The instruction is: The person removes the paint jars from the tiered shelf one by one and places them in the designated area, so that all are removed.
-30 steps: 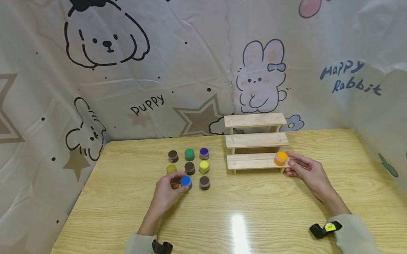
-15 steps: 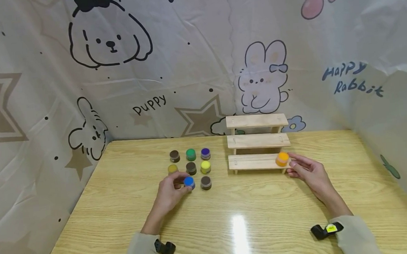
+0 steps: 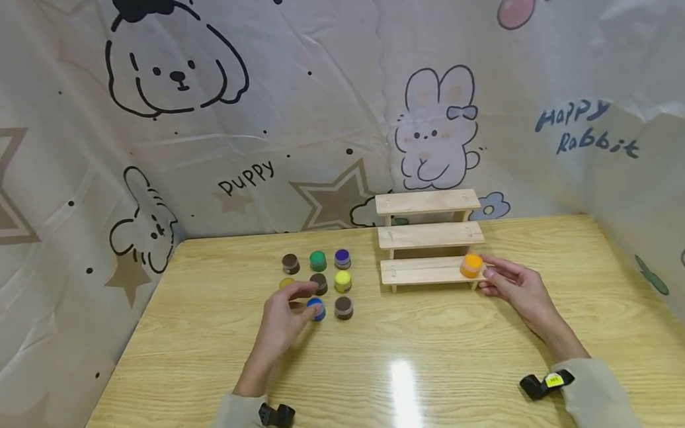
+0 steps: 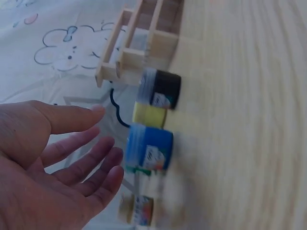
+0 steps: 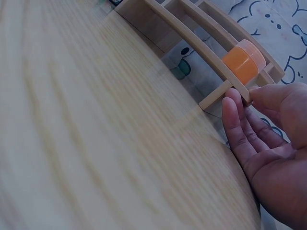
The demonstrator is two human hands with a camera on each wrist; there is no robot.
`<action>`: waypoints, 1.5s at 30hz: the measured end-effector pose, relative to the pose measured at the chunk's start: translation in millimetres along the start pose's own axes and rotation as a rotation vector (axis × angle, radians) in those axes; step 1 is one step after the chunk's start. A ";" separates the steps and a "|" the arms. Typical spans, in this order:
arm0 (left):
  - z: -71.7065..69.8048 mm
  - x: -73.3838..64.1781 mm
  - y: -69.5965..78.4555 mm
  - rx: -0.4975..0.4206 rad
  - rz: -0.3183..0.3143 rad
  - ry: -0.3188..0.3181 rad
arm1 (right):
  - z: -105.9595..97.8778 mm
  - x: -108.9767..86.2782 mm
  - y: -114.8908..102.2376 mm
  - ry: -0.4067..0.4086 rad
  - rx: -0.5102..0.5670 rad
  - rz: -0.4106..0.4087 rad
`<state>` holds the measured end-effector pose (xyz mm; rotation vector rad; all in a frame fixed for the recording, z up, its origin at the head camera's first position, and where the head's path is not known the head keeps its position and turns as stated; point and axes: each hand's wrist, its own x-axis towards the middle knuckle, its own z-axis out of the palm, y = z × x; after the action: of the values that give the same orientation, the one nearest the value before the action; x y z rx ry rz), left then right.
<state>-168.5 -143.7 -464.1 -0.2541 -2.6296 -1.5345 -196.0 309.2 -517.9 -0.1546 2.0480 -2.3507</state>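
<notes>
A small paint jar with a blue lid (image 3: 317,309) stands on the table. My left hand (image 3: 284,317) is beside it, thumb and fingers spread apart; in the left wrist view a gap shows between the fingertips and the blue jar (image 4: 149,147). On the right, my right hand (image 3: 521,289) pinches the end of the lowest step of a three-tier wooden stand (image 3: 418,272). The right wrist view has the thumb above and fingers below that plank end (image 5: 242,91). Close to those fingertips, an orange jar (image 3: 471,265) sits at the right end of the lowest step.
Several more jars stand in rows near my left hand: dark brown (image 3: 344,308), yellow (image 3: 343,281), green (image 3: 318,261), purple (image 3: 342,259) and mustard (image 3: 287,283), the last partly hidden. A printed cloth (image 3: 323,109) hangs behind the wooden table (image 3: 448,366).
The blue jar shifted slightly right in my left hand, then the hand let go of it and the fingers spread. My right hand keeps its grip on the stand.
</notes>
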 end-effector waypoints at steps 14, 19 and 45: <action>43.4 9.8 40.5 -0.144 0.209 -0.001 | 0.6 4.5 0.2 0.002 -0.013 -0.002; 64.1 13.7 48.4 -0.160 0.200 -0.030 | 2.8 5.8 0.7 0.004 -0.032 0.013; 163.5 45.6 78.9 -0.229 0.216 -0.116 | 2.5 1.1 -0.5 0.024 -0.049 0.029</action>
<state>-197.1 41.2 -469.9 -0.6396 -2.4067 -1.7904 -196.9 306.7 -517.0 -0.0976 2.1041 -2.2982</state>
